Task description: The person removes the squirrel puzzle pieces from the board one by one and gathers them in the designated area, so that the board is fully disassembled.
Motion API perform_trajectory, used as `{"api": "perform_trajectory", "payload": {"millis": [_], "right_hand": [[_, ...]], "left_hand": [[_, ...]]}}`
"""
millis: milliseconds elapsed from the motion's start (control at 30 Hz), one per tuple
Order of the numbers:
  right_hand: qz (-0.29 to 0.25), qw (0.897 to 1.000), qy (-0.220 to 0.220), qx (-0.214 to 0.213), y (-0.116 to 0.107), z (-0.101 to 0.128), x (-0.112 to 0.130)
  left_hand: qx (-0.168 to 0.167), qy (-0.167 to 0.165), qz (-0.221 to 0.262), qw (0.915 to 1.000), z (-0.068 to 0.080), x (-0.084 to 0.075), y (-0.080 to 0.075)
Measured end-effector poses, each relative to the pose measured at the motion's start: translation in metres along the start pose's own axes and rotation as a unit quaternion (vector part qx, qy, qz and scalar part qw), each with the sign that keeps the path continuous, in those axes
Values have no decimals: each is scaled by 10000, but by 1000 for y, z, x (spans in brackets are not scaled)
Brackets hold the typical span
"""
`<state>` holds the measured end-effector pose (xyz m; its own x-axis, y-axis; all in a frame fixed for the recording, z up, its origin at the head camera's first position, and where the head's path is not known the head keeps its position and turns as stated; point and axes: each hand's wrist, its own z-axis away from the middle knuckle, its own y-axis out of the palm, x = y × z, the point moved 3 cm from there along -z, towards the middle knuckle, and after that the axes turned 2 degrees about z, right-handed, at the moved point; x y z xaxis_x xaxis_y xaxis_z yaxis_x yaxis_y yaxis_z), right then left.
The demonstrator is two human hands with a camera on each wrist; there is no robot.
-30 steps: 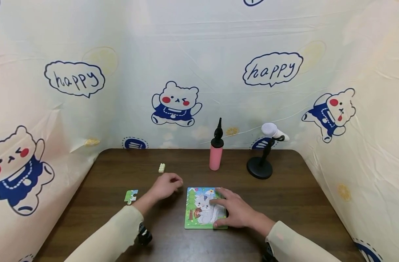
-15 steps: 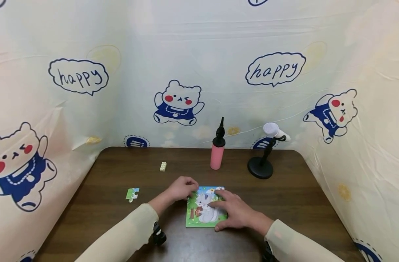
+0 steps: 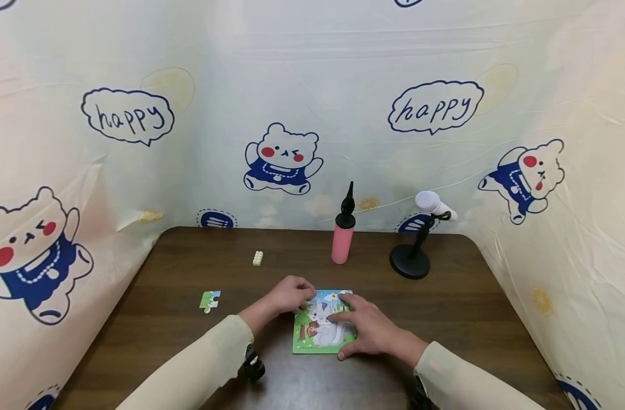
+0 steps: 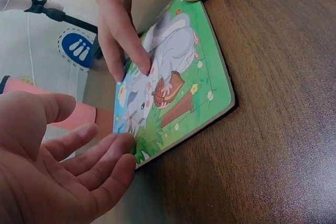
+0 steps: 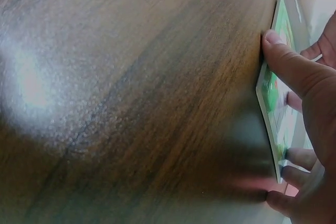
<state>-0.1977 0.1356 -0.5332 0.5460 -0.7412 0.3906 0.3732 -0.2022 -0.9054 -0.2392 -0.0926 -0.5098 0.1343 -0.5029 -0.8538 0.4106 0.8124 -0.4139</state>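
Observation:
A square jigsaw puzzle [image 3: 317, 333] lies flat on the table, picturing a grey-white squirrel with an acorn on green ground. My right hand [image 3: 371, 330] spreads over its right side, fingertips on the picture and thumb at the near edge; the right wrist view shows that thumb [image 5: 294, 66] on the rim. At the far left corner is my left hand [image 3: 290, 294]. In the left wrist view its fingertips [image 4: 123, 145] touch the puzzle's edge, with the thumb held away from them. To the left lies a loose green-and-blue jigsaw piece [image 3: 208, 300].
A small cream toy brick [image 3: 258, 258] lies farther back. Behind the puzzle stands a pink hand pump [image 3: 342, 242] with a black top. A white microphone [image 3: 427, 201] on a black stand [image 3: 409, 262] is at the back right. Printed cloth [image 3: 199, 148] hangs behind the brown table [image 3: 445, 319].
My left hand has moved right from beside the puzzle to its far left corner, and stays there over the last half second. The right hand keeps its place on the puzzle.

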Motion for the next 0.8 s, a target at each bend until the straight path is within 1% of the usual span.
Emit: {"api": "perform_trajectory", "payload": {"millis": [133, 267, 367, 500, 667, 800], "right_hand": [[74, 10000, -52, 7, -1, 0, 0], [115, 9999, -126, -16, 0, 0, 0], [98, 9998, -145, -24, 0, 1, -1], [66, 9999, -128, 9, 1, 1, -1], [124, 9998, -119, 72, 0, 0, -1], [191, 9997, -102, 115, -1, 0, 0]], "left_hand": [[61, -28, -53, 10000, -1, -1, 0], [96, -66, 18, 9999, -2, 0, 0], [122, -154, 115, 9997, -5, 2, 2], [137, -201, 112, 9996, -8, 4, 6], [92, -179, -11, 9998, -11, 4, 9], [10, -199, -183, 9996, -13, 0, 10]]}}
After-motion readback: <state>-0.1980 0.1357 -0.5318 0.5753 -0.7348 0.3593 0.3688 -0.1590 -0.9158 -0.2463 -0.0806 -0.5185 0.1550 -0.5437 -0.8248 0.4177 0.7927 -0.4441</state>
